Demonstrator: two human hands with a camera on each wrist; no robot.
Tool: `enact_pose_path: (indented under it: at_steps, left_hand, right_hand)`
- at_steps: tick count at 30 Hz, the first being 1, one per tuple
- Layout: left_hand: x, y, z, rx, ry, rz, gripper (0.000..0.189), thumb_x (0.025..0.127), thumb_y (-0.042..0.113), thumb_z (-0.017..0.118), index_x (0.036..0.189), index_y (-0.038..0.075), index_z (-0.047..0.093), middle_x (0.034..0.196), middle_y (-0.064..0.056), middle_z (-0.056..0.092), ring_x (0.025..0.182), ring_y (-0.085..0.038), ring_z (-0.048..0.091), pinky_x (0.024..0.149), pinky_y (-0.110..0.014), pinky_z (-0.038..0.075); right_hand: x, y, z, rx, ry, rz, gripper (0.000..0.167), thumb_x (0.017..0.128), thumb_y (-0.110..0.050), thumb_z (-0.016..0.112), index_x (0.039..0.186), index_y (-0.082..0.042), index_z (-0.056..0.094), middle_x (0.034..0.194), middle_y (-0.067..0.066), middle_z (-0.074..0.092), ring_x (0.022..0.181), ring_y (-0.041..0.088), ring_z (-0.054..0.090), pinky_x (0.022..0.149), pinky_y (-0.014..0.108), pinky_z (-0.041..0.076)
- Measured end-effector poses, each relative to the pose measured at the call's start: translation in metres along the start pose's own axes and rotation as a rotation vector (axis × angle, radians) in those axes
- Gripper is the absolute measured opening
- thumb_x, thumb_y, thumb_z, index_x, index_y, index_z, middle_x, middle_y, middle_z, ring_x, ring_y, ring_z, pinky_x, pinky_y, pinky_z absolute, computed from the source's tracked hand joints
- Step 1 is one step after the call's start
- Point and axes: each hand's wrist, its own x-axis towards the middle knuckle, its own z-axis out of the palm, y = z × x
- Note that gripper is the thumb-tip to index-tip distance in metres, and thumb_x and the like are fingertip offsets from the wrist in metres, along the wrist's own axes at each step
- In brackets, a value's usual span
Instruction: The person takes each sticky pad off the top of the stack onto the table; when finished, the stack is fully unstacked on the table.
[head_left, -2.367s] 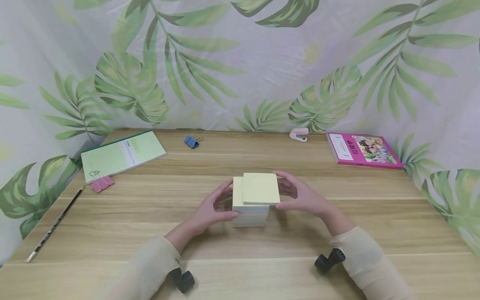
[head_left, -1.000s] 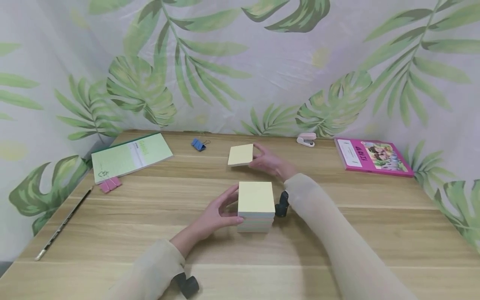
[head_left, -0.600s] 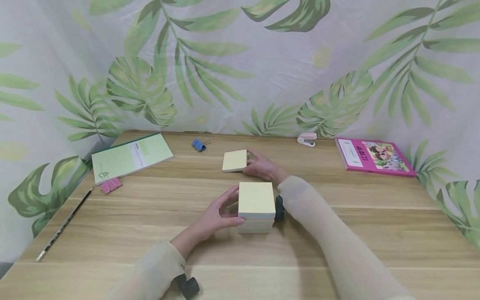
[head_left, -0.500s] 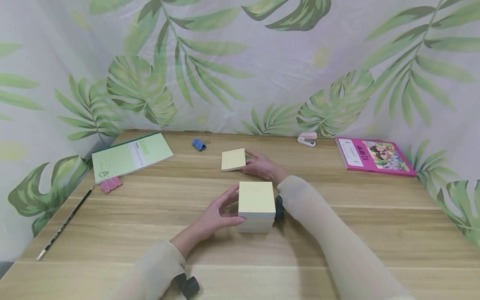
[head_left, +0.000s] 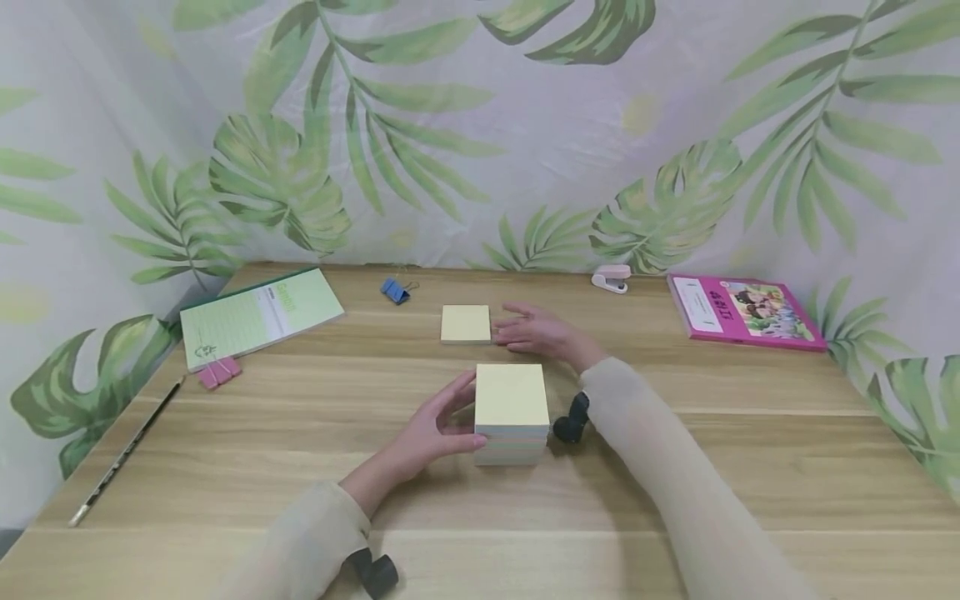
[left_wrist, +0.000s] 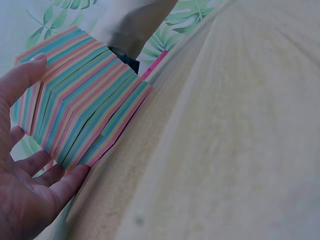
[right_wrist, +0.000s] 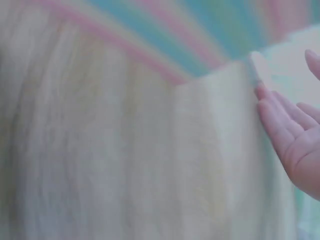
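Observation:
My left hand (head_left: 423,429) holds the side of a tall stack of sticky notes (head_left: 512,396), its thumb at the near corner and its fingers reaching round the far side. The stack is pale yellow on top. In the left wrist view the stack's sides (left_wrist: 85,95) show pink, blue and yellow stripes. Beyond it, a thin yellow sticky note pad (head_left: 465,323) lies flat on the table. Just right of that pad is my right hand (head_left: 540,332), fingers extended and holding nothing. In the right wrist view the right hand (right_wrist: 295,130) appears below the striped stack.
A green notebook (head_left: 262,317), a pink binder clip (head_left: 219,372) and a pencil (head_left: 127,450) lie at the left. Along the back are a blue binder clip (head_left: 395,290) and a small stapler (head_left: 611,278). A pink book (head_left: 746,312) lies at the back right.
The right hand has lifted the top pad off the stack, carried it to the back and laid it flat. Now it has let go and drawn slightly right. The left hand has stayed at the stack.

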Motion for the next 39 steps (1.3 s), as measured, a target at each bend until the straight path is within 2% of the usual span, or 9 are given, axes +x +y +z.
enact_pose_path:
  at_steps: [6, 11, 15, 20, 24, 27, 31, 35, 39]
  left_hand:
    - [-0.002, -0.002, 0.0, 0.001, 0.0, -0.008, 0.079, 0.074, 0.0, 0.065, 0.137, 0.01, 0.018, 0.135, -0.018, 0.026, 0.122, -0.028, 0.025, 0.089, -0.04, 0.037]
    - [-0.003, -0.003, -0.002, 0.007, 0.02, 0.004, 0.078, 0.073, -0.002, 0.065, 0.137, 0.011, 0.021, 0.134, -0.017, 0.027, 0.121, -0.027, 0.026, 0.087, -0.039, 0.039]
    - [-0.003, -0.004, -0.003, 0.007, 0.016, -0.012, 0.079, 0.073, 0.0, 0.066, 0.137, 0.012, 0.02, 0.135, -0.017, 0.026, 0.121, -0.028, 0.026, 0.088, -0.038, 0.038]
    - [-0.003, -0.004, -0.003, 0.014, 0.023, -0.018, 0.079, 0.074, 0.001, 0.066, 0.137, 0.013, 0.02, 0.135, -0.017, 0.026, 0.121, -0.029, 0.026, 0.088, -0.039, 0.038]
    - [-0.003, -0.003, -0.003, 0.018, 0.02, -0.012, 0.078, 0.074, 0.002, 0.065, 0.137, 0.015, 0.021, 0.135, -0.016, 0.027, 0.121, -0.027, 0.026, 0.088, -0.038, 0.038]
    - [-0.002, -0.002, -0.003, 0.022, 0.014, -0.008, 0.077, 0.075, 0.002, 0.065, 0.137, 0.015, 0.022, 0.135, -0.015, 0.027, 0.122, -0.027, 0.026, 0.088, -0.039, 0.038]
    - [-0.001, -0.001, -0.002, 0.025, 0.005, -0.002, 0.076, 0.075, 0.004, 0.065, 0.137, 0.015, 0.022, 0.135, -0.016, 0.027, 0.122, -0.028, 0.026, 0.088, -0.038, 0.038]
    - [-0.001, -0.001, -0.001, 0.024, 0.0, -0.002, 0.076, 0.075, 0.003, 0.065, 0.137, 0.015, 0.021, 0.135, -0.016, 0.027, 0.122, -0.028, 0.025, 0.088, -0.039, 0.038]
    - [0.0, -0.001, 0.0, 0.024, 0.002, 0.004, 0.077, 0.075, 0.002, 0.065, 0.137, 0.012, 0.02, 0.135, -0.018, 0.027, 0.121, -0.029, 0.026, 0.089, -0.041, 0.037]
  right_hand:
    - [-0.046, -0.011, -0.008, 0.038, -0.08, -0.173, 0.059, 0.087, 0.008, 0.037, 0.138, -0.006, 0.01, 0.135, 0.026, 0.019, 0.116, 0.041, 0.029, 0.098, 0.047, 0.019]
    - [-0.081, -0.012, -0.001, -0.007, -0.181, -0.292, 0.063, 0.085, 0.004, 0.045, 0.138, -0.007, 0.012, 0.134, 0.028, 0.02, 0.117, 0.045, 0.023, 0.097, 0.05, 0.017]
    - [-0.103, -0.005, 0.011, -0.072, -0.235, -0.31, 0.072, 0.083, -0.006, 0.055, 0.138, -0.007, 0.009, 0.134, 0.029, 0.019, 0.118, 0.046, 0.02, 0.096, 0.052, 0.018]
    - [-0.117, 0.008, 0.031, -0.193, -0.254, -0.276, 0.087, 0.076, -0.018, 0.066, 0.138, -0.008, 0.006, 0.135, 0.024, 0.02, 0.121, 0.035, 0.024, 0.097, 0.048, 0.022]
    - [-0.121, 0.013, 0.046, -0.293, -0.191, -0.301, 0.094, 0.07, -0.021, 0.071, 0.138, -0.006, 0.008, 0.137, 0.016, 0.019, 0.124, 0.027, 0.021, 0.099, 0.042, 0.02]
    - [-0.123, 0.015, 0.054, -0.365, -0.106, -0.321, 0.094, 0.068, -0.017, 0.073, 0.137, -0.005, 0.01, 0.137, 0.014, 0.021, 0.124, 0.024, 0.02, 0.1, 0.04, 0.019]
    - [-0.125, 0.019, 0.057, -0.388, -0.033, -0.318, 0.093, 0.068, -0.009, 0.073, 0.136, -0.007, 0.011, 0.134, 0.015, 0.027, 0.123, 0.022, 0.023, 0.1, 0.037, 0.019]
    - [-0.128, 0.021, 0.054, -0.394, -0.003, -0.311, 0.088, 0.069, -0.007, 0.072, 0.135, -0.007, 0.015, 0.135, 0.015, 0.025, 0.123, 0.022, 0.023, 0.1, 0.035, 0.02]
    - [-0.133, 0.02, 0.047, -0.384, -0.01, -0.328, 0.082, 0.068, -0.005, 0.072, 0.133, -0.004, 0.02, 0.132, 0.016, 0.03, 0.122, 0.024, 0.026, 0.099, 0.034, 0.022]
